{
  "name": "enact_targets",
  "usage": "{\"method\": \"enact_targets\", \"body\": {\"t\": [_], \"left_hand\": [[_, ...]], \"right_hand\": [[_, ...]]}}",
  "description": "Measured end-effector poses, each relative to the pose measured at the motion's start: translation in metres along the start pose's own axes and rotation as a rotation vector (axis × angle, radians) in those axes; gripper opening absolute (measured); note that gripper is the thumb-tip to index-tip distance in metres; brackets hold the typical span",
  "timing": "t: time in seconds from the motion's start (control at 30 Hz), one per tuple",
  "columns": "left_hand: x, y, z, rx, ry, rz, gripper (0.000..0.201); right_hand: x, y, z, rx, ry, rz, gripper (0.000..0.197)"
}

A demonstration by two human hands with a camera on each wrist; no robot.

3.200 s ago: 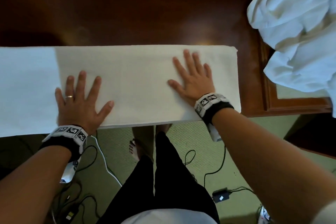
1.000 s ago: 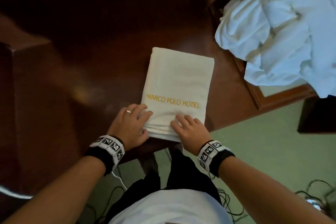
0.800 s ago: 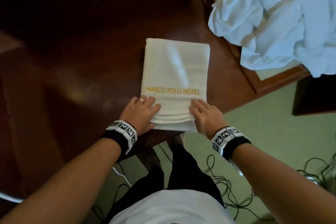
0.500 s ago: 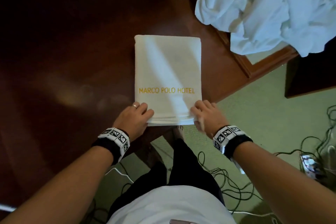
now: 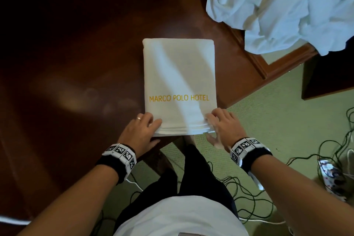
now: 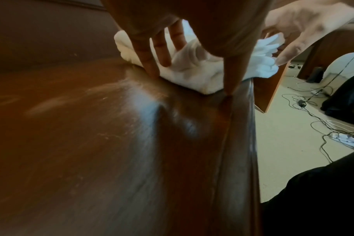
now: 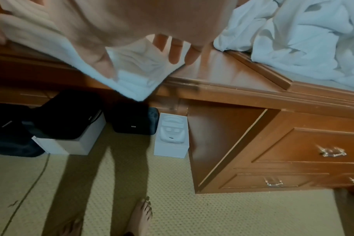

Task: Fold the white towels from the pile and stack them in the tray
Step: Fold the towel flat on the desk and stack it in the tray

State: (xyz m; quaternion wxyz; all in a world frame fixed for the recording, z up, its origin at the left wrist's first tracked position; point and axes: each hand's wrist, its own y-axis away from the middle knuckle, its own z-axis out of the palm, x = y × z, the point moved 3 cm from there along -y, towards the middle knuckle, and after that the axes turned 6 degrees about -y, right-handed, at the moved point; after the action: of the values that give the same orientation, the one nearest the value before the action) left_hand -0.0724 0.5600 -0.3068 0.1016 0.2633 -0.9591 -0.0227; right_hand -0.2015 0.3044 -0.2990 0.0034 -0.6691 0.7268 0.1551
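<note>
Dark polished wooden surface [image 5: 76, 63] fills the upper left of the frame, green carpet the lower right. One folded towel [image 5: 179, 74], lettered MARCO POLO HOTEL, lies at centre, its near edge overhanging the surface. At upper right the pile [image 5: 287, 5] of unfolded white towels heaps over the wooden tray [image 5: 258, 61], so much appears left to fold. The left hand [image 5: 141, 130] pinches the folded towel's near left corner; the right hand [image 5: 222, 126] pinches its near right corner, thumb beneath.
</note>
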Motion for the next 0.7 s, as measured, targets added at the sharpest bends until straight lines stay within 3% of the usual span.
{"method": "enact_targets", "body": {"t": [0.13,0.2,0.33,0.4,0.47,0.53,0.6,0.7], "left_hand": [[0.007,-0.014,0.0,0.046,-0.081,0.016,0.053],[0.011,-0.018,0.001,0.035,-0.082,-0.014,0.052],[0.015,-0.016,0.002,-0.164,-0.038,0.018,0.055],[0.006,-0.021,-0.007,-0.216,0.082,0.025,0.049],[-0.004,-0.033,-0.02,-0.115,0.195,-0.022,0.048],[-0.011,-0.052,-0.034,0.132,0.095,-0.013,0.043],[-0.013,-0.071,-0.032,0.19,-0.031,-0.043,0.052],[-0.009,-0.08,-0.011,-0.037,-0.087,-0.134,0.083]], "right_hand": [[-0.002,-0.017,-0.004,0.035,0.02,0.008,0.041],[-0.002,-0.021,-0.006,0.068,-0.033,0.062,0.046],[-0.004,-0.012,-0.007,-0.056,-0.008,0.045,0.037],[0.006,-0.012,-0.009,-0.111,-0.12,0.096,0.037],[0.018,-0.024,-0.018,0.004,-0.383,0.205,0.039],[0.022,-0.045,-0.031,0.244,-0.453,0.242,0.035],[0.01,-0.069,-0.037,0.345,-0.307,0.177,0.038],[-0.008,-0.093,-0.022,0.171,-0.099,0.099,0.058]]}}
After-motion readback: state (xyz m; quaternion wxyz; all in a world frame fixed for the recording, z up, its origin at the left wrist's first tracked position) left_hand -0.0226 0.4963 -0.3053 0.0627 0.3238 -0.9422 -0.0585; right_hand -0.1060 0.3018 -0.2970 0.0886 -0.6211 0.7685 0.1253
